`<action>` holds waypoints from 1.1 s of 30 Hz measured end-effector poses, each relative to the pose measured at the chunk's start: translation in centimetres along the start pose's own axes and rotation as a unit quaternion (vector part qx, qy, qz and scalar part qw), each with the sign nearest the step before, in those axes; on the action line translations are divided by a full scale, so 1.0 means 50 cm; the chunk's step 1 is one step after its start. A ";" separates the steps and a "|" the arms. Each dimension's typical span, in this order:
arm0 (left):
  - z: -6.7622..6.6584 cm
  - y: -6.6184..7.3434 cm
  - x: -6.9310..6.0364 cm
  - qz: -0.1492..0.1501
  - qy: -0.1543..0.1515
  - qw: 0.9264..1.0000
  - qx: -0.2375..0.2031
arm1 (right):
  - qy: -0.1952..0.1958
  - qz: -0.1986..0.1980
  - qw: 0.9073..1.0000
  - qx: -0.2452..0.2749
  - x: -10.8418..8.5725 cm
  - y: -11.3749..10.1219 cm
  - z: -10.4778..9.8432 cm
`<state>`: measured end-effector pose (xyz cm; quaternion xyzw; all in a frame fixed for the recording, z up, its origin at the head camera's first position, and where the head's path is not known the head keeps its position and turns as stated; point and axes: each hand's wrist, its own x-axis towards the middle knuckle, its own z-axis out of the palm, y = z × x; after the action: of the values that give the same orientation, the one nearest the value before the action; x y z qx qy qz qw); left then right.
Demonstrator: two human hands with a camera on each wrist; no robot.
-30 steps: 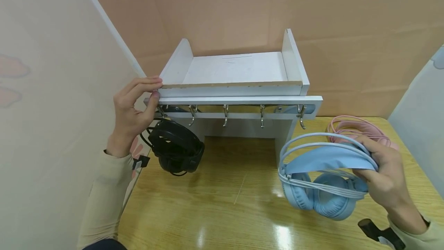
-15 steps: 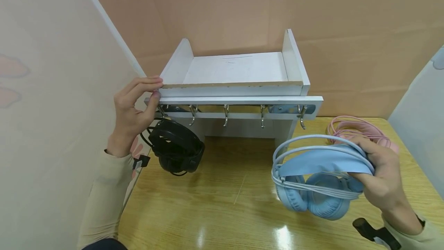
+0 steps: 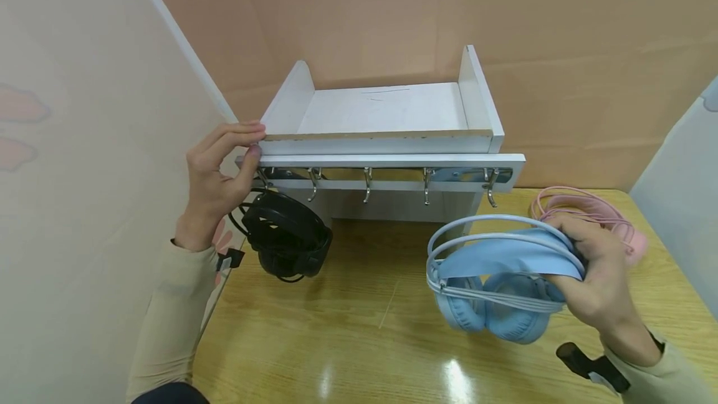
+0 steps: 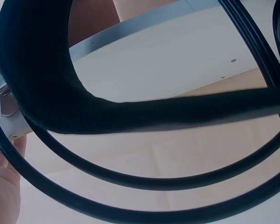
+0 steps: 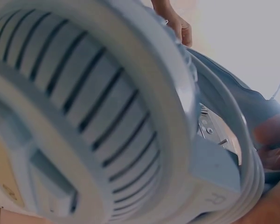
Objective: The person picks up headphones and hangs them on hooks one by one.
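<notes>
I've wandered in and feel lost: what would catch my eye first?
Probably the blue headphones, held in the right hand near the right end of the white hook rack. Then the black headphones hanging at the rack's left end, below the left hand gripping its corner. Behind the right hand, what look like pink headphones lie on the table.
</notes>
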<state>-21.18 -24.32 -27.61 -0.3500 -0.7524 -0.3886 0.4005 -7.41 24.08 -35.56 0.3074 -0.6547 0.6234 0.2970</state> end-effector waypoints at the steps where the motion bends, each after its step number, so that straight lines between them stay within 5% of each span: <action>1: 0.000 0.000 0.000 0.000 0.000 1.000 0.001 | -0.002 -0.002 1.000 0.002 0.001 0.000 0.003; 6: 0.000 0.000 0.001 0.000 0.002 1.000 0.002 | -0.007 -0.012 1.000 0.016 0.007 0.002 0.019; 14: 0.001 0.000 0.002 -0.001 -0.002 1.000 -0.001 | 0.002 -0.008 0.999 -0.033 0.012 0.002 0.037; 33: 0.000 0.000 0.001 -0.002 -0.001 1.000 0.001 | 0.002 0.031 0.999 0.018 0.024 0.009 0.069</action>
<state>-21.21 -24.33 -27.58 -0.3480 -0.7538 -0.3885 0.3996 -8.53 20.61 -35.10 0.2910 -0.6518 0.6446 0.2738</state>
